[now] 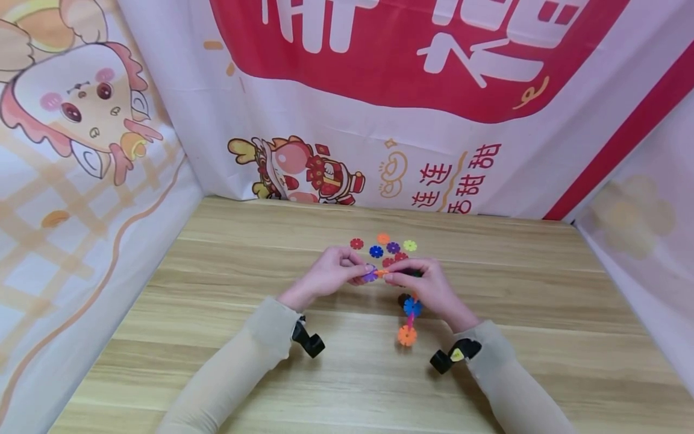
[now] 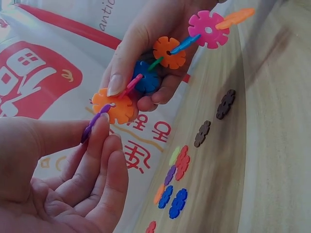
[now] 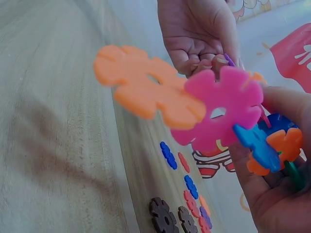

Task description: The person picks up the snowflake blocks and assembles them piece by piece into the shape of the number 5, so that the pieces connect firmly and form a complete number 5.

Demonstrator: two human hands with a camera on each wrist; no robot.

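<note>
Left wrist view shows me the flower-disc chain already several links long above the bench, right grip pinching its orange end disc, left grip pinching a purple disc against it, seating unclear, while I see loose discs below still unjoined.

I have both arms in my head view, the sleeved left forearm slanting in from the lower left and the right forearm from the lower right; both are cuffed just short of the bare left wrist and right wrist; the left hand and right hand sit close together; the left thumb and forefinger pinch, the other left fingers loosely curled; the right thumb presses down, with the right fingers curved beneath.
</note>
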